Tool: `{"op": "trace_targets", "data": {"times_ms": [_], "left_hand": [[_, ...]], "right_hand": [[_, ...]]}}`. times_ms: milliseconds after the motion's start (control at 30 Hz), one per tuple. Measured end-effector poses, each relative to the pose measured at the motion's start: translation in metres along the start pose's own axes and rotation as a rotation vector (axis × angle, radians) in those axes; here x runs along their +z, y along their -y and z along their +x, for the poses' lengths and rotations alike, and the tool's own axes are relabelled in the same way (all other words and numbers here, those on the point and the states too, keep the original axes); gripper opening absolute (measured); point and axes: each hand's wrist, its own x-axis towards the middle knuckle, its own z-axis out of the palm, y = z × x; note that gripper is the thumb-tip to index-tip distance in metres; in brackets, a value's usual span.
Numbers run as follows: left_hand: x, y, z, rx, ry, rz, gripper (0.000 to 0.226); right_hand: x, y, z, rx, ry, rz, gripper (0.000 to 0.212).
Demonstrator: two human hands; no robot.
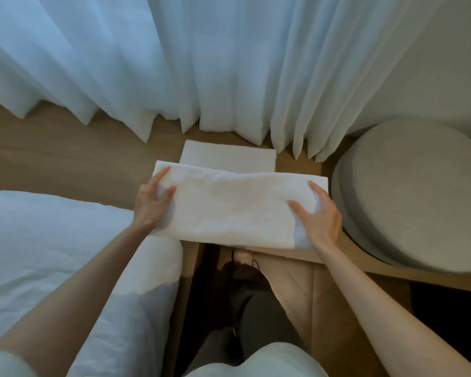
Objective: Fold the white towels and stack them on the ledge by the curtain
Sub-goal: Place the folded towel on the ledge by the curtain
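Looking like a bedroom, going by white bedding [38, 240] at left, long sheer curtain [174, 63], wooden ledge [65, 159], round grey stool [408, 191].

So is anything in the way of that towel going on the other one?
Nothing visible. The held towel already overlaps the folded towel on the ledge; the grey stool sits aside, right.

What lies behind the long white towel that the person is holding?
A smaller folded white towel lies on the light wooden ledge, just before the pale curtain. The long white towel covers its near edge, so whether the two touch cannot be seen.
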Motion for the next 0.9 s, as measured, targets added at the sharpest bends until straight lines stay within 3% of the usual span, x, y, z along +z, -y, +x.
{"op": "trace_targets", "data": {"times_ms": [433, 900], "left_hand": [[0.046, 0.020, 0.184, -0.117, 0.009, 0.069, 0.046], [0.135, 0.114, 0.323, -0.113, 0.108, 0.112, 0.046]], "right_hand": [[0.117, -0.002, 0.165, 0.117, 0.070, 0.053, 0.060], [0.239, -0.088, 0.257, 0.203, 0.035, 0.112, 0.061]]}}
